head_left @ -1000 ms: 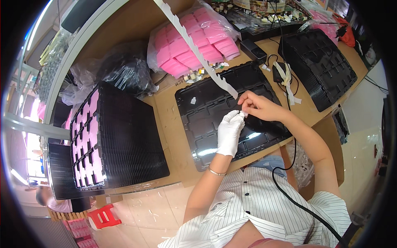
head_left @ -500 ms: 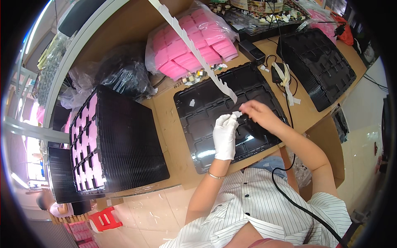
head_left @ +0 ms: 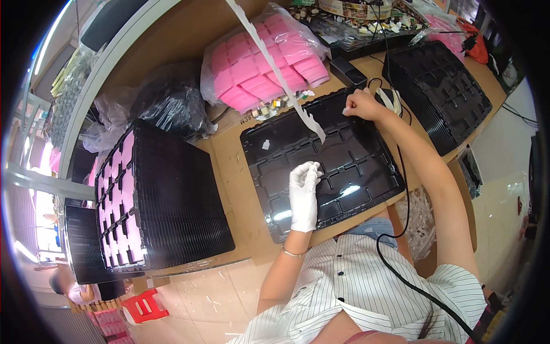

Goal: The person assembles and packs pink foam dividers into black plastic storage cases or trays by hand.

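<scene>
A black plastic tray [head_left: 275, 172] with shallow moulded compartments lies before me on cardboard. My left hand [head_left: 303, 180], in a white glove, is over its near middle part; the fingers are closed, and whatever may be between them is hidden. My bare right hand [head_left: 365, 106] is at the tray's far right corner, pinching a small white piece [head_left: 346, 112] between thumb and fingertips. A similar white piece [head_left: 266, 144] rests in a far left compartment. Between my hands, a long white strip with jagged edges [head_left: 275, 69] hangs down over the tray.
Left stands a tall stack of black trays [head_left: 183, 195] with pink pieces on its side. Pink sheets in a clear bag [head_left: 269, 63] lie behind the tray. Another black tray stack [head_left: 441, 92] is at right. A black cable [head_left: 407, 189] runs past the tray's right edge.
My right hand has moved away from my left, up to the tray's far right corner, with a small white piece. My left hand has drawn slightly nearer and leftward. The hanging strip has shifted a little.
</scene>
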